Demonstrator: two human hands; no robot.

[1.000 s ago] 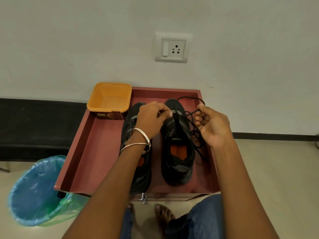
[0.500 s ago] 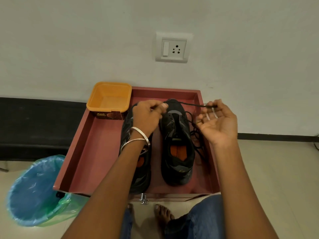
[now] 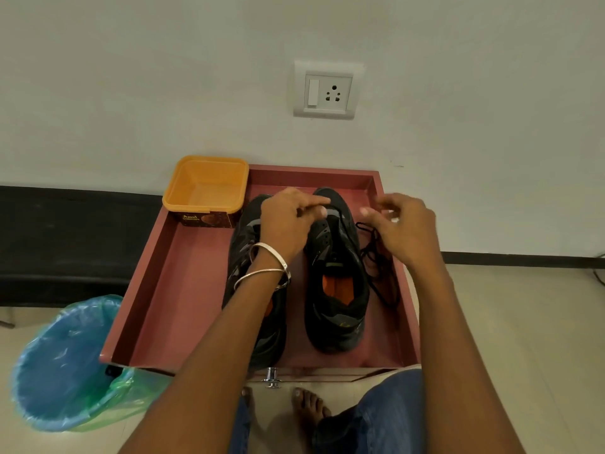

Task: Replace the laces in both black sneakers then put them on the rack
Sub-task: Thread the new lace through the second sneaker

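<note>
Left hand: your left hand point(image 3: 288, 221) stays at the toe of the right sneaker point(image 3: 334, 273), fingers curled and pinching the lace point(image 3: 373, 257) there.
Right hand: your right hand point(image 3: 402, 224) is blurred; fingers are curled, but I cannot tell if they hold the lace.
Change: half a second ago the lace was stretched straight between both hands; now it hangs loose beside the shoe.
Meaning: probably you pulled one pass through and now go for the next eyelet.
Sneakers: both stand in the red tray point(image 3: 170, 290); the left sneaker point(image 3: 258, 309) lies partly under your arm.
Remaining: lacing is not finished.
</note>
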